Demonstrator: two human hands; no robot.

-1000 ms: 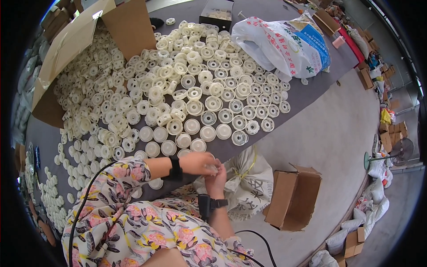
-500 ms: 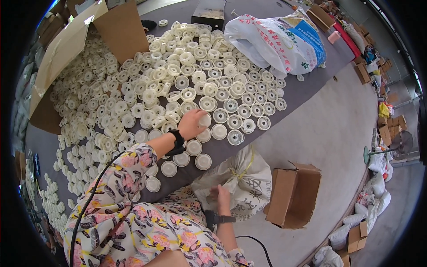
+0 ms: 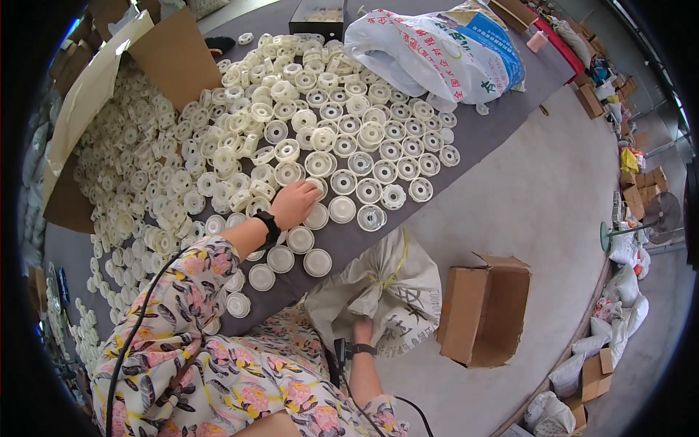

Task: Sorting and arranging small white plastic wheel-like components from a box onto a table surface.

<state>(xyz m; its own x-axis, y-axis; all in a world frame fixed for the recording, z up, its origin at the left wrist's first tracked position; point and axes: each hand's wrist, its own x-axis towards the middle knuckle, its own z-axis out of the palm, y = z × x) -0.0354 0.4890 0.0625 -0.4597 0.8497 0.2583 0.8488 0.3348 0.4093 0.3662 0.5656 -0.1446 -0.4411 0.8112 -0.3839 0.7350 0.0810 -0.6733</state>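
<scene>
My left hand (image 3: 295, 204) reaches over the grey table, its fingers bent and pressed together on the edge of a white plastic disc (image 3: 318, 186). The disc lies in the row of pieces there, partly covered by the fingertips. Smooth white discs (image 3: 342, 210) sit just to the right and nearer me, while open-centred cream plastic rings (image 3: 320, 163) lie beyond the hand. Lower down, my right hand (image 3: 362, 329) is at a white woven sack (image 3: 408, 291) with a yellow tie, in front of the table edge. Its fingers go out of sight in the sack's folds.
A tipped cardboard box (image 3: 175, 62) spills a heap of cream rings over the left of the table (image 3: 502, 131). At the back lie a white-and-blue plastic bag (image 3: 437, 54) and a black box (image 3: 317, 28). An open carton (image 3: 488, 313) stands on the floor at right.
The view has shifted, moving the table pieces left in it. My left hand stays at the same disc. My right hand has gone from in front of the sack into its folds.
</scene>
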